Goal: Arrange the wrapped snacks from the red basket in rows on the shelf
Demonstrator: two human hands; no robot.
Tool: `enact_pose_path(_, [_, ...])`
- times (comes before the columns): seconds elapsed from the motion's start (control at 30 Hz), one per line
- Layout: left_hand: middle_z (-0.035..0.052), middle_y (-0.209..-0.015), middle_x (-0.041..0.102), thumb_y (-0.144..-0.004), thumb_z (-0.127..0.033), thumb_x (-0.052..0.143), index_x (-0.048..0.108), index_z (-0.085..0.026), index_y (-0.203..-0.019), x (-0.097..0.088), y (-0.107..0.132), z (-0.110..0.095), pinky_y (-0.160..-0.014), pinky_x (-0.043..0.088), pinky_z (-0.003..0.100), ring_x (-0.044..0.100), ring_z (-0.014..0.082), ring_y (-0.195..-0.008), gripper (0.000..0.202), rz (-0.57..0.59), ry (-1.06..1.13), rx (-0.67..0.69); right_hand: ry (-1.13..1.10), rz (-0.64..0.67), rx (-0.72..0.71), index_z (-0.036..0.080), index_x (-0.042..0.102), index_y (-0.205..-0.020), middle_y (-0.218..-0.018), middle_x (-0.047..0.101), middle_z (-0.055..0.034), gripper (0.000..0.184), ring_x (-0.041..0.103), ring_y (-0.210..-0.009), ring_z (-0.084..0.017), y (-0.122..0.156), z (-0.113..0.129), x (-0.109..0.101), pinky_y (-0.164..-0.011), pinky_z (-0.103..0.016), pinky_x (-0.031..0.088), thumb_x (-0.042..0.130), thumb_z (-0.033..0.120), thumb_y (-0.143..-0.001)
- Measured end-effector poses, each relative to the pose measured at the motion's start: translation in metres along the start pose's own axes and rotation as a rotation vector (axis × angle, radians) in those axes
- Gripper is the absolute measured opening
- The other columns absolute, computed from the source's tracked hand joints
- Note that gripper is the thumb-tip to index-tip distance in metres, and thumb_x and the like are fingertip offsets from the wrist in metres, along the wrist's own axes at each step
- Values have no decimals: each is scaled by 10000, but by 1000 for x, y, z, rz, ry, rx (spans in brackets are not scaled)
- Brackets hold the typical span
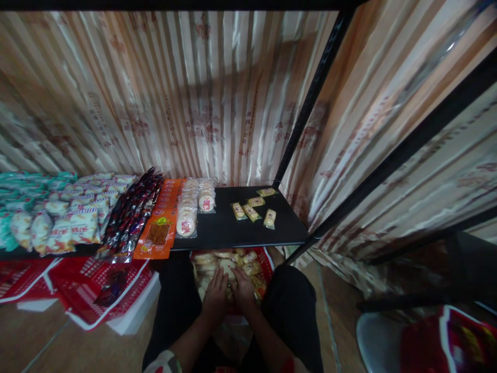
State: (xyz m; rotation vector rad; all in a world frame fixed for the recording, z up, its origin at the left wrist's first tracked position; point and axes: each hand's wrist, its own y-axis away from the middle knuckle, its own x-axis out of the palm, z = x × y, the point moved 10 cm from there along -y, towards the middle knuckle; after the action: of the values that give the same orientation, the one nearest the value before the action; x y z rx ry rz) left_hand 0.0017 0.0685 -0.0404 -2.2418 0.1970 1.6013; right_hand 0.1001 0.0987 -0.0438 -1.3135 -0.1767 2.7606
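Between my knees stands a red basket (pixel 267 260) filled with wrapped snacks. Both hands reach down into it. My left hand (pixel 216 295) has its fingers closed at the left edge of a pale round packaged biscuit (pixel 227 266). At that biscuit's right edge is my right hand (pixel 244 291), its fingers bent against it. The thumbs and the undersides of the fingers are hard to make out. Pale round packs (pixel 205 260) lie at the basket's left, and small gold-wrapped cakes (pixel 251 265) at its right.
A black shelf (pixel 221 235) holds several small yellow packs (pixel 251 213), round biscuit packs (pixel 187 220), an orange packet (pixel 159 228), dark packets (pixel 132 217), white packets (pixel 83 223) and green packets (pixel 34 186). Another red basket (pixel 97 295) is at left. Black posts (pixel 314 93) and curtains (pixel 217 103) enclose the space.
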Motion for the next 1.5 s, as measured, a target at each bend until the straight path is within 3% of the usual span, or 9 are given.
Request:
enact_pose_path(0.2, [156,-1350,399,-733,-70,330,404,-70,-1272,3,5,9,-1018,347,401,301,231,-1287,544,106,19,-25,6,-40,-45,173,634,-1012,-1028,632,-94,339,554,-988,-221,1,8,-4,-883,-347,435,482,219,-713])
enact_pose_path(0.33, [151,-1310,448,-714,-57,339,426,-57,-1249,-4,7,11,-1012,355,376,363,217,-1248,542,38,4,-39,-7,-103,-110,197,649,-996,-1039,626,-88,315,550,-978,-218,5,17,-13,-861,-345,441,487,211,-727])
enact_pose_path(0.53, [124,-1147,569,-753,-96,361,502,-103,-1173,-33,7,10,-933,416,364,493,209,-1101,443,-79,-2,-103,-1,-172,-217,223,673,-950,-1037,636,-84,261,539,-997,-216,15,36,-27,-853,-365,433,465,277,-802])
enact_pose_path(0.73, [103,-1068,591,-792,-139,378,544,-137,-1102,-52,7,7,-872,447,349,534,199,-1000,352,-133,30,-121,-9,-214,-260,227,686,-904,-995,657,-62,244,554,-948,-204,22,49,-43,-844,-365,427,471,310,-828])
enact_pose_path(1.0, [85,-985,613,-856,-191,324,559,-154,-1026,-73,7,-1,-821,469,325,562,176,-924,293,-216,140,-83,4,-175,-259,241,694,-883,-978,670,-42,251,571,-920,-189,19,65,-65,-834,-349,431,463,331,-838])
enact_pose_path(1.5, [61,-906,615,-878,-233,257,560,-183,-958,-98,-14,3,-793,473,302,577,164,-881,317,-185,381,-165,-31,-11,-193,231,655,-956,-957,677,-35,293,584,-919,-194,-7,78,-91,-878,-345,421,433,387,-845])
